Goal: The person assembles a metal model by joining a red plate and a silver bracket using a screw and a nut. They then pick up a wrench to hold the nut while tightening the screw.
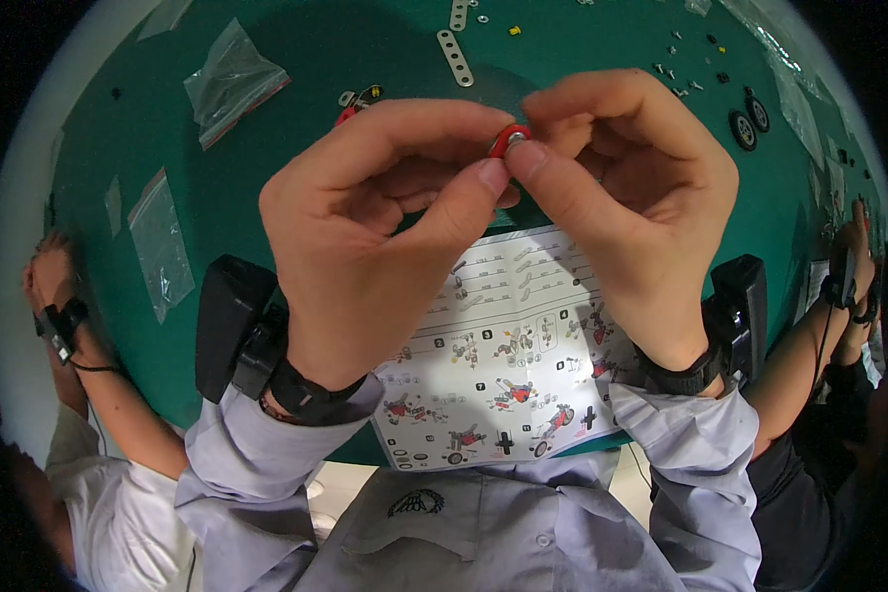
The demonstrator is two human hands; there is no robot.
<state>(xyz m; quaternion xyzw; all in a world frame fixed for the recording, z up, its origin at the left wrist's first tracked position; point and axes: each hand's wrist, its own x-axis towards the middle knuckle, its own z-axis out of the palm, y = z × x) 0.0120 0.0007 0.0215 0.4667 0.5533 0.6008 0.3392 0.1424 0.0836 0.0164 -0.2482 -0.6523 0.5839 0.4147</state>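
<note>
Between my two hands, above the sheet, is a small red part with a rounded end and a silvery round bit, perhaps a nut or washer, set in it. My left hand pinches the red part between thumb and forefinger. My right hand is closed at the same spot, its thumb tip pressed against the silvery end; its other fingers curl behind. Fingertips cover much of the part. Just beyond my left knuckles, a partly hidden red, black and yellow assembly lies on the table.
A printed instruction sheet lies below my hands on the green table. Perforated metal strips, plastic bags, black wheels and scattered screws lie around. Other people's arms reach in at both sides.
</note>
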